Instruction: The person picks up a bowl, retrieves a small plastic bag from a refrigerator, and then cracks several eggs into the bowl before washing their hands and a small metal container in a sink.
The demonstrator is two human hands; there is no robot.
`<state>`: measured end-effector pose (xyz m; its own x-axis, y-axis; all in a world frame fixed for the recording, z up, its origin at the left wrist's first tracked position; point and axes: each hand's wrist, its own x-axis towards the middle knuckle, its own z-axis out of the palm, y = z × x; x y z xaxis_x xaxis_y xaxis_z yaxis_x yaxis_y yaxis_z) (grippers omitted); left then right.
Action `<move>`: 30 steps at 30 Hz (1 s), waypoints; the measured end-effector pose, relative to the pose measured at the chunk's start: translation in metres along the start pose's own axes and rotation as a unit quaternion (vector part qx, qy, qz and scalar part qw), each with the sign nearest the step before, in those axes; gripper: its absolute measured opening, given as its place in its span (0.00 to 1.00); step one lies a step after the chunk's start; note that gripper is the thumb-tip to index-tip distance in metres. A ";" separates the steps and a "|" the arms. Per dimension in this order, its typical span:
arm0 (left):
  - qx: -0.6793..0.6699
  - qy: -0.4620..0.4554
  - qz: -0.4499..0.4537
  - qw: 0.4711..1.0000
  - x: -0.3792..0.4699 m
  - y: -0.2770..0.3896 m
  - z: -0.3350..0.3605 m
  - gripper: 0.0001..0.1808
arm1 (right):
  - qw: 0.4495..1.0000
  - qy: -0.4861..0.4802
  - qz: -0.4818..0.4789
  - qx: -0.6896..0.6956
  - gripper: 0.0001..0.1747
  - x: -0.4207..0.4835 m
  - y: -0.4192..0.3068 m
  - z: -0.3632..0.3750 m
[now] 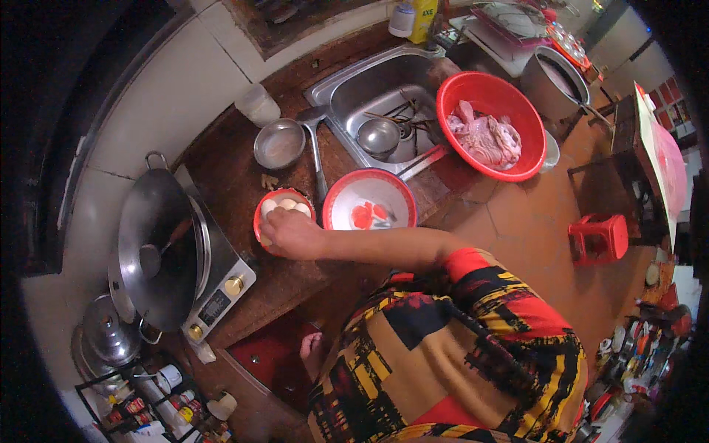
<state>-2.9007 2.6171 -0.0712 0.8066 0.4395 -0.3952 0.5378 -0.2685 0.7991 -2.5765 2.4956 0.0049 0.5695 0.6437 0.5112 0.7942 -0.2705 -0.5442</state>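
My right hand (294, 235) reaches across the counter into a small red bowl (256, 221) of pale eggs (287, 204). Its back faces up, and the fingertips are hidden among the eggs, so a grip on one cannot be made out. Just right of this bowl, under my forearm's far side, stands a white enamel basin (343, 210) with a red rim and a floral print. My left hand (311, 344) hangs low by my body, before the dark red cabinet front. Only its curled fingers show, and what they hold, if anything, is hidden.
A wok (160, 288) with a ladle sits on the cooker (219, 302) at left. Behind are a metal bowl (279, 143), a cleaver (317, 155) and a steel sink (354, 99). A red basin (534, 149) of raw poultry overhangs the counter edge. A red stool (601, 238) stands on the floor.
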 end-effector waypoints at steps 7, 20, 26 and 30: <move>-0.221 -0.097 -0.119 0.963 0.046 0.073 0.034 0.11 | 0.689 0.056 0.393 0.607 0.19 -0.139 0.030 -0.121; -0.263 -0.222 -0.117 0.932 0.131 0.127 0.162 0.14 | 0.901 0.196 0.385 0.043 0.29 -0.292 0.115 -0.092; -0.256 -0.193 -0.166 0.933 0.136 0.125 0.168 0.15 | 0.913 0.202 0.344 -0.082 0.34 -0.298 0.127 -0.071; -0.261 -0.183 -0.166 0.933 0.128 0.118 0.161 0.15 | 0.918 0.182 0.329 -0.126 0.34 -0.292 0.124 -0.075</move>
<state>-2.6943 2.5036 -0.1001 0.6974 0.0769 -0.7126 0.6574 0.3276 0.6786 -2.6285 2.2202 -0.1621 0.9400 0.0116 0.3410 0.2506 -0.7017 -0.6670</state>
